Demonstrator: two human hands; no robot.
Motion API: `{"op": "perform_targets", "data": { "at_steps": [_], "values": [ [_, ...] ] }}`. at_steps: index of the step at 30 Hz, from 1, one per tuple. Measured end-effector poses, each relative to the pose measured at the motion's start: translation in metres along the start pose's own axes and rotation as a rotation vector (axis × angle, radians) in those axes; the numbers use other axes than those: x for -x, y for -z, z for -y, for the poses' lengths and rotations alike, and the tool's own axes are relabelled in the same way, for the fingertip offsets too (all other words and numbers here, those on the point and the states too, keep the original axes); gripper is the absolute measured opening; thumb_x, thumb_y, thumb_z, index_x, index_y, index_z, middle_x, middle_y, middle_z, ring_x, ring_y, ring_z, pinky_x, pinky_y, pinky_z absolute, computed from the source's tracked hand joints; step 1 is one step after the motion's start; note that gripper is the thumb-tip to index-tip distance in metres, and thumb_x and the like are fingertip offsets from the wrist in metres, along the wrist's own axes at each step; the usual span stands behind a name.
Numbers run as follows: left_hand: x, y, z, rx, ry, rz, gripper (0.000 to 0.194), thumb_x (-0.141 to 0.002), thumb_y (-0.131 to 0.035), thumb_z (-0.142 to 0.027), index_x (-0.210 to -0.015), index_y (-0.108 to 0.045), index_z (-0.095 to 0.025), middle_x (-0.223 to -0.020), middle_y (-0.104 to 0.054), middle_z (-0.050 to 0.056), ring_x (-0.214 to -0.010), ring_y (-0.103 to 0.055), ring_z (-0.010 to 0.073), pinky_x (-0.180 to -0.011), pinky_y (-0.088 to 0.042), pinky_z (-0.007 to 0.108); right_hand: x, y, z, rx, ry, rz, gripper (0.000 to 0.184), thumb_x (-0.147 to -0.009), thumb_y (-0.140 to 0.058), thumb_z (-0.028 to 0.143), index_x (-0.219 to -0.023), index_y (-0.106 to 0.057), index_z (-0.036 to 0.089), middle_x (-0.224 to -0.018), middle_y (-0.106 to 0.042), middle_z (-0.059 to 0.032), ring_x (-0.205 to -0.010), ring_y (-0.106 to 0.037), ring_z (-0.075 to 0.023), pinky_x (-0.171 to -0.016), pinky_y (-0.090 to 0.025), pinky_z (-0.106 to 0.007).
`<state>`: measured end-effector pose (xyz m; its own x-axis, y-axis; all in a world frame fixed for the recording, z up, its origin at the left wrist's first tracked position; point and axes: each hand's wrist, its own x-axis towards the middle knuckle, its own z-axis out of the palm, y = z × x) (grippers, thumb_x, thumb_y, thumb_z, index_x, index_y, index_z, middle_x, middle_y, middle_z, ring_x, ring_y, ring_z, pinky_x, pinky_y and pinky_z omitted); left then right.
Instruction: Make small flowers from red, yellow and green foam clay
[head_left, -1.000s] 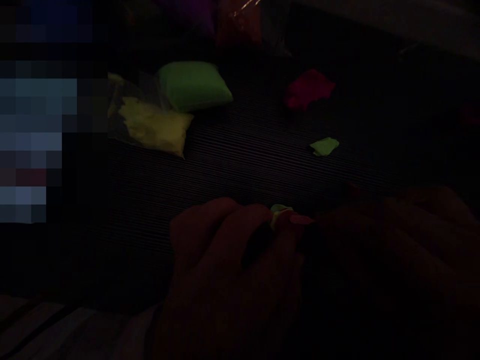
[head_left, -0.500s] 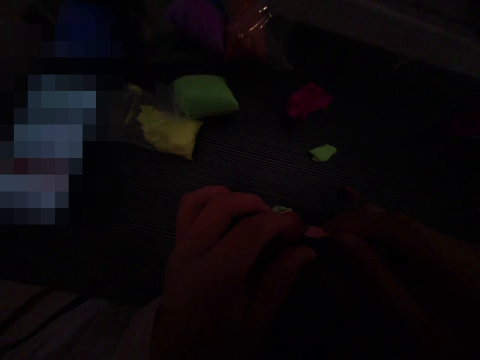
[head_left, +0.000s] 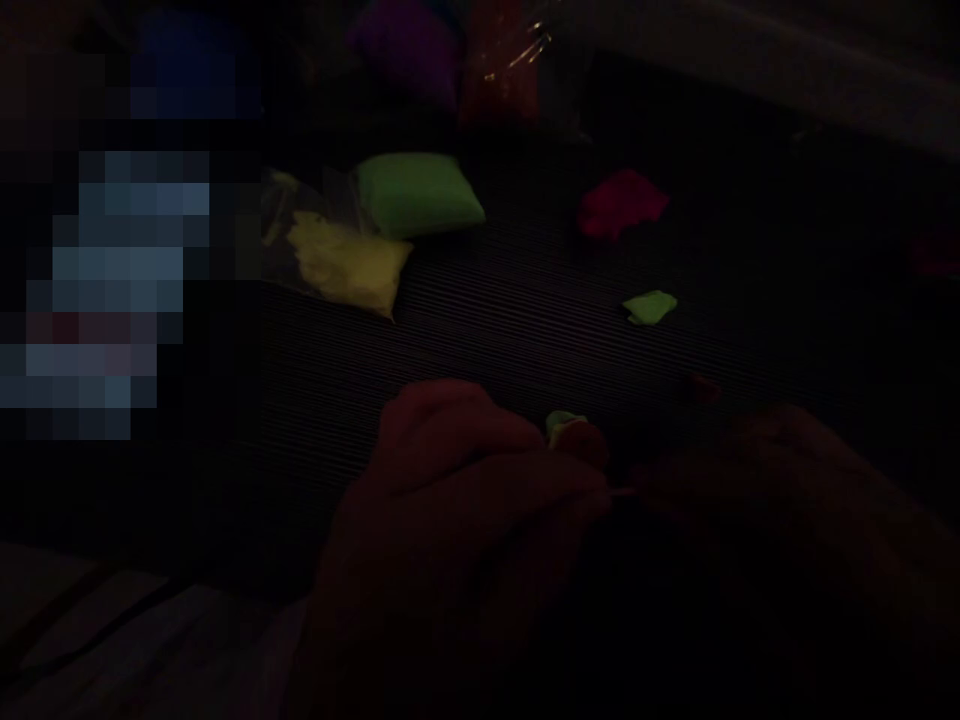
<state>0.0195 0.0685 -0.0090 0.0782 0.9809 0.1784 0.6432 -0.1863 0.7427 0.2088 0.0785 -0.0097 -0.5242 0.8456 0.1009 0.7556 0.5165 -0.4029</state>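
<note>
The light is very dim. My left hand (head_left: 465, 490) is closed, thumb and forefinger pinched on a small pink piece of modelling clay (head_left: 622, 491), of which only a thin sliver shows. My right hand (head_left: 772, 480) meets the other end of that sliver with its fingertips, though deep shadow hides most of them. Just beyond my left fingertips lies a small clay lump of green, yellow and dark red (head_left: 574, 435), partly covered by the hand. A tiny reddish bit (head_left: 703, 387) rests near my right hand.
On the dark ribbed tabletop (head_left: 480, 330) are a flat green clay scrap (head_left: 650, 307) and a magenta clay lump (head_left: 622, 204). Farther left lie a green clay packet (head_left: 420, 195) and a yellow clay bag (head_left: 349, 265). Purple (head_left: 409, 45) and orange packets (head_left: 501, 75) sit behind.
My left fingertips have dropped slightly, uncovering more of the green, yellow and red lump. Less of the pink piece shows between my hands. The view has shifted a little.
</note>
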Motion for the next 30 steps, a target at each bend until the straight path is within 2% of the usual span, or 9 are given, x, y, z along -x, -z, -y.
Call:
{"op": "perform_targets", "data": {
  "at_steps": [2,4,7,11,20,24,27,30],
  "values": [
    [0.001,0.006,0.006,-0.004,0.01,0.008,0.018,-0.08,-0.047,-0.023,-0.076,-0.063,-0.03,-0.071,-0.061,-0.002,-0.075,-0.054,0.0163,-0.06,-0.047,0.031,-0.006,0.005,0.0,-0.034,0.044,0.019,0.017,-0.082,-0.041,0.024,-0.089,-0.055,0.029,-0.067,-0.06,0.0056,-0.06,-0.054,-0.0114,-0.068,-0.043,-0.026],
    [0.002,0.014,0.014,-0.068,0.038,-0.033,0.013,-0.078,-0.051,-0.024,-0.08,-0.062,-0.031,-0.077,-0.06,-0.003,-0.081,-0.053,0.0168,-0.064,-0.046,0.032,-0.009,0.009,-0.001,-0.06,0.055,0.011,0.014,-0.081,-0.042,0.021,-0.087,-0.054,0.027,-0.067,-0.059,0.0053,-0.059,-0.054,-0.0111,-0.068,-0.042,-0.026],
    [0.004,0.026,0.028,-0.247,0.102,-0.099,0.016,-0.077,-0.052,-0.022,-0.086,-0.062,-0.032,-0.083,-0.061,-0.003,-0.085,-0.052,0.019,-0.071,-0.044,0.038,-0.009,0.011,-0.002,-0.077,0.003,-0.017,0.012,-0.081,-0.043,0.023,-0.086,-0.053,0.028,-0.069,-0.059,0.0048,-0.058,-0.053,-0.012,-0.071,-0.043,-0.028],
    [0.004,0.029,0.04,-0.354,0.018,-0.053,0.019,-0.08,-0.047,-0.026,-0.086,-0.064,-0.03,-0.085,-0.066,-0.001,-0.086,-0.054,0.0236,-0.075,-0.041,0.045,-0.005,0.009,-0.006,-0.052,-0.029,-0.046,0.01,-0.08,-0.046,0.026,-0.087,-0.053,0.029,-0.072,-0.059,0.0039,-0.061,-0.054,-0.013,-0.075,-0.043,-0.03],
    [0.001,0.012,0.041,-0.498,-0.14,-0.006,0.018,-0.077,-0.052,-0.023,-0.093,-0.062,-0.025,-0.096,-0.065,-0.001,-0.088,-0.053,0.02,-0.076,-0.043,0.038,-0.005,0.005,-0.01,-0.059,-0.036,-0.084,0.008,-0.08,-0.048,0.024,-0.085,-0.054,0.026,-0.071,-0.06,0.0044,-0.059,-0.056,-0.0119,-0.074,-0.045,-0.03],
    [0.002,0.012,0.039,-0.521,-0.188,0.003,0.016,-0.076,-0.053,-0.019,-0.088,-0.062,-0.024,-0.089,-0.066,-0.002,-0.085,-0.054,0.0191,-0.074,-0.043,0.035,-0.005,0.006,-0.01,-0.064,-0.024,-0.093,0.009,-0.08,-0.048,0.025,-0.086,-0.055,0.025,-0.071,-0.061,0.0031,-0.061,-0.056,-0.0115,-0.071,-0.045,-0.028],
    [0.0,0.012,0.035,-0.494,-0.161,0.02,0.009,-0.077,-0.053,-0.02,-0.081,-0.061,-0.022,-0.08,-0.065,-0.002,-0.083,-0.055,0.0175,-0.074,-0.045,0.032,-0.006,0.005,-0.011,-0.068,-0.018,-0.099,0.01,-0.081,-0.049,0.024,-0.086,-0.057,0.023,-0.071,-0.061,0.0024,-0.062,-0.057,-0.0111,-0.077,-0.045,-0.028],
    [-0.002,0.012,0.031,-0.453,-0.086,-0.012,0.004,-0.076,-0.054,-0.022,-0.078,-0.058,-0.021,-0.075,-0.063,-0.003,-0.077,-0.057,0.0136,-0.07,-0.046,0.026,-0.007,0.005,-0.011,-0.074,-0.018,-0.105,0.011,-0.081,-0.048,0.026,-0.087,-0.058,0.022,-0.07,-0.061,0.0021,-0.064,-0.058,-0.0109,-0.078,-0.046,-0.026]
  ]
}}
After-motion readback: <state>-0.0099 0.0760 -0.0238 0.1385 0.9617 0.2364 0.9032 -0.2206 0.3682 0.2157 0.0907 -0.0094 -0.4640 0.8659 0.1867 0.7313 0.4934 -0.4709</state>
